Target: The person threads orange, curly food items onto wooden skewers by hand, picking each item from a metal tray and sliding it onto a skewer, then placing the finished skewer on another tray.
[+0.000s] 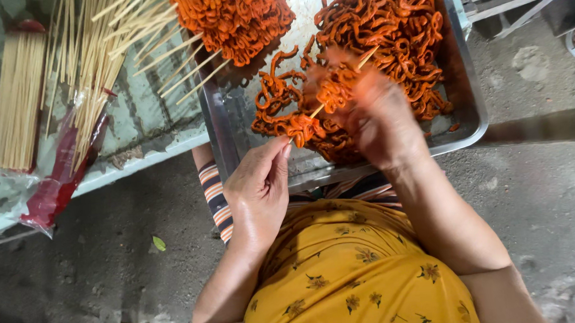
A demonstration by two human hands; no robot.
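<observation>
Your steel tray (472, 116) of orange marinated strips (385, 25) rests across your lap beside the worktop (148, 133) carrying bundled bamboo sticks (18, 97). Above the tray, your left hand (257, 192) pinches the skewer (317, 111) at its lower end; your blurred right hand (380, 120) closes its grip on the strips threaded there.

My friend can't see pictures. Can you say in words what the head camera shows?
A person's left hand holds the end of a bamboo skewer while the blurred right hand pushes orange curly food strips onto it, over a metal tray heaped with more strips. Finished skewers and bundles of bare sticks lie to the left.
</observation>
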